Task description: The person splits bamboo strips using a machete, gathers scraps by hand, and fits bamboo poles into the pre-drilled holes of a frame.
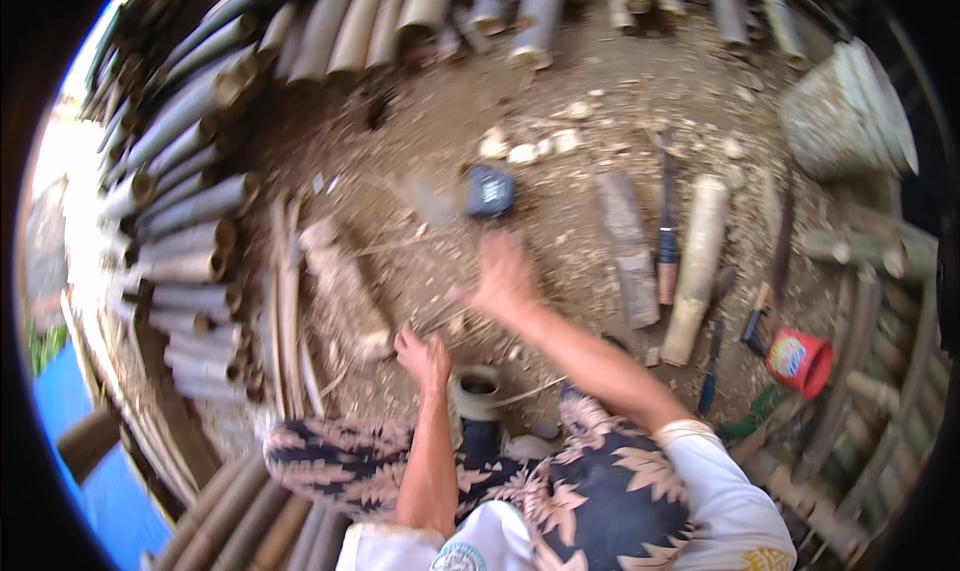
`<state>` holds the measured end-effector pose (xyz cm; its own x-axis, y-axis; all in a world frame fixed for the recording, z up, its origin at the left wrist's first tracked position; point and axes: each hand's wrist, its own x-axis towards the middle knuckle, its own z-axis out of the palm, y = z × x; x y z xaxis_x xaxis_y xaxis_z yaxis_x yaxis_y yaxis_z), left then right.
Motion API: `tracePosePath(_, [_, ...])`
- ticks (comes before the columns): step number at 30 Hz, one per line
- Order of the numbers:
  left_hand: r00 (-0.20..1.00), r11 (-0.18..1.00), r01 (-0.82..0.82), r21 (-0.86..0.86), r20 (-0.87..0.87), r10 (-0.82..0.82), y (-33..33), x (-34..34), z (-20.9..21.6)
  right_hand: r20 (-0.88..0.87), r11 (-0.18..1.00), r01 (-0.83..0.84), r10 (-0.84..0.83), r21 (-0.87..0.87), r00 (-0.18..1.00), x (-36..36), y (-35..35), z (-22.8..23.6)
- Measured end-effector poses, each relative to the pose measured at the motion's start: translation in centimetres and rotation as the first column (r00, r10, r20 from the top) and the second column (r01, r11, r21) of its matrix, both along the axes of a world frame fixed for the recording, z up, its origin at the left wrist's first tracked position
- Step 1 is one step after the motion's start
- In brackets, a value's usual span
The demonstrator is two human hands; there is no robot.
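Note:
My right hand (502,273) reaches forward over the dirt floor, blurred by motion, with the thumb held apart from the fingers and nothing visible in it. Just beyond its fingertips lies a small dark packet (491,191). Closer to my body, my left hand (424,357) is closed with curled fingers; whatever it may hold is too small to make out. A thin pale strip (437,317) runs between the hands. Below the left hand stands a short hollow bamboo tube (477,389), between my legs. To its left lies a rough wood block (345,289).
Bamboo poles (200,161) are stacked on the left, with more poles (425,6) at the back. On the right lie a flat board (630,246), a blade with a dark handle (667,236), a pale bamboo piece (697,271), a red tub (800,363) and a whitish bucket (835,111).

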<state>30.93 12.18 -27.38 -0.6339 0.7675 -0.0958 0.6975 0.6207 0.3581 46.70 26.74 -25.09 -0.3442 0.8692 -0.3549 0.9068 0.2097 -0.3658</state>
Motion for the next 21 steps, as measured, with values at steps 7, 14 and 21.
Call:
tracePosePath(7, [0.467,0.889,-0.457,0.017,0.855,0.224,-0.6,-2.4,-1.4,-0.073,0.867,-0.499,0.498,-0.005,0.864,1.5,-7.7,-1.2])
tracePosePath(14, [0.264,0.914,-0.378,0.145,0.964,-0.044,2.1,-0.2,3.1,-0.344,0.945,-0.127,0.232,0.300,0.910,2.4,-7.7,-3.8])
tracePosePath(21, [0.649,0.925,0.012,0.379,0.701,-0.296,5.7,5.4,15.4,-0.778,0.809,0.496,-0.077,0.317,0.623,17.1,2.3,11.7])
